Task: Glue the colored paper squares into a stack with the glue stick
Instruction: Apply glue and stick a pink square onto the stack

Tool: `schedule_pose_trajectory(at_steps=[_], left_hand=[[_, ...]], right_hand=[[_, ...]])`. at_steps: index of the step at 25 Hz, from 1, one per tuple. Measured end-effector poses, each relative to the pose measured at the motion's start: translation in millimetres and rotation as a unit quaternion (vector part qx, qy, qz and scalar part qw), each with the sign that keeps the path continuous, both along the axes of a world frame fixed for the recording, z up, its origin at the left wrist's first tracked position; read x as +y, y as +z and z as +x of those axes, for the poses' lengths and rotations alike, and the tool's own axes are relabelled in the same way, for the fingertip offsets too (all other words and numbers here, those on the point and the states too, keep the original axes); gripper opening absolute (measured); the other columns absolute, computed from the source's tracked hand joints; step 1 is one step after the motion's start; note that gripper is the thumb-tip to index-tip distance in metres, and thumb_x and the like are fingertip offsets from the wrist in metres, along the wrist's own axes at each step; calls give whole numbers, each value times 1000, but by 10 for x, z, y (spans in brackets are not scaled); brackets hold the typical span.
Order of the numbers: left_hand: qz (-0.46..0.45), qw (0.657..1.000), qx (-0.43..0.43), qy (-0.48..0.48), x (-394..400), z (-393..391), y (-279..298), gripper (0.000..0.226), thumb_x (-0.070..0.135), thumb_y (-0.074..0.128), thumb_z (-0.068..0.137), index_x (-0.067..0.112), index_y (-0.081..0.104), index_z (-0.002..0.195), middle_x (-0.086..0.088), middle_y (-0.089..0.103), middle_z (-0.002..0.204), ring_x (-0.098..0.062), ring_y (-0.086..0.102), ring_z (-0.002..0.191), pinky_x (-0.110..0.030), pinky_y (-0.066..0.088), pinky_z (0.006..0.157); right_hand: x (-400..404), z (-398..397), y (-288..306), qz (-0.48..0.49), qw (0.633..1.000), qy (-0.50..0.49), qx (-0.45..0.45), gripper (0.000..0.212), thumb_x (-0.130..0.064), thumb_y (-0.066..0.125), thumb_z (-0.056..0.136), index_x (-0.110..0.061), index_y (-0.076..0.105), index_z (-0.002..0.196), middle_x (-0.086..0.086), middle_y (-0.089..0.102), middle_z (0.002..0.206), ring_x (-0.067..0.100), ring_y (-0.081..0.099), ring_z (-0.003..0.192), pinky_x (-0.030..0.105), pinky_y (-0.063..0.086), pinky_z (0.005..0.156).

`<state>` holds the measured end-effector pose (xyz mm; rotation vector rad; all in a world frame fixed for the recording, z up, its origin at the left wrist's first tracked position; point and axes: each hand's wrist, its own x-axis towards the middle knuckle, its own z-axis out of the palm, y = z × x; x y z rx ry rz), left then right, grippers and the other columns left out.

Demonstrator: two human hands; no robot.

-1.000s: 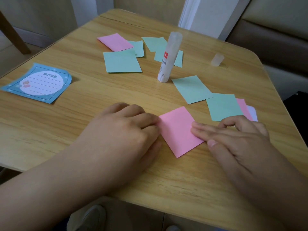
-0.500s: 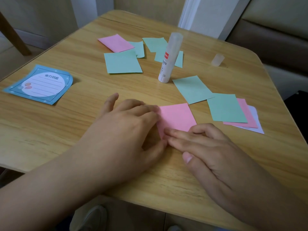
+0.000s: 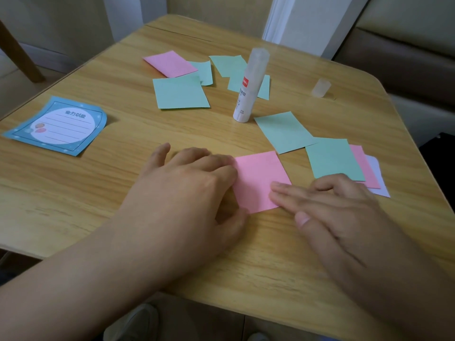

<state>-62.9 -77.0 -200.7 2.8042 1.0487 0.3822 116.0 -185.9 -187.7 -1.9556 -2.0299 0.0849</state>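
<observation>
Pink paper square (image 3: 261, 179): flat on the worktop (image 3: 98, 188), nearer the viewer than the glue stick (image 3: 248, 87). Left hand (image 3: 194, 188): fingers loosely bent, tips on the square's left edge. Right hand (image 3: 344, 212): fingers straight, pressing its lower right corner. Glue stick: upright, uncapped. Cap (image 3: 320, 87): right of the stick. Green squares (image 3: 181, 93): scattered around the stick. Blue notepad (image 3: 59, 125): far left of it.

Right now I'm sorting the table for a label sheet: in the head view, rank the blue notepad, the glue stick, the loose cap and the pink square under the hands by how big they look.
1. blue notepad
2. pink square, partly hidden by both hands, so unsure against the notepad
3. glue stick
4. loose cap, farthest away
</observation>
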Motion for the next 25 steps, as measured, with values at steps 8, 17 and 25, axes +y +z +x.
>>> schedule_pose_trajectory(at_steps=[8, 17, 25], left_hand=[[18, 1000, -7, -7, 10, 12, -16, 49, 55, 41, 72, 25, 70, 97, 8, 68, 115, -22, 63, 109, -60, 43, 94], [-16, 998, -64, 1, 41, 3, -72, 49, 59, 43, 70, 28, 61, 103, 16, 66, 114, -17, 59, 112, -60, 39, 97], [-16, 998, -63, 20, 6, 52, -76, 47, 59, 38, 75, 24, 57, 100, 11, 66, 102, -20, 57, 110, -60, 35, 101]], right_hand=[[-25, 216, 86, -25, 999, -44, -4, 45, -38, 28, 87, -40, 69, 106, -40, 55, 110, -3, 38, 95, 9, 12, 92], [274, -159, -21, -24, 1000, -15, -1, 50, -40, 24, 89, -35, 59, 124, -28, 52, 130, 4, 34, 104, 26, 18, 90], [252, -21, 12, -47, 998, -35, 37, 60, -49, 16, 83, -39, 60, 122, -33, 52, 126, -8, 32, 104, 16, 16, 94]])
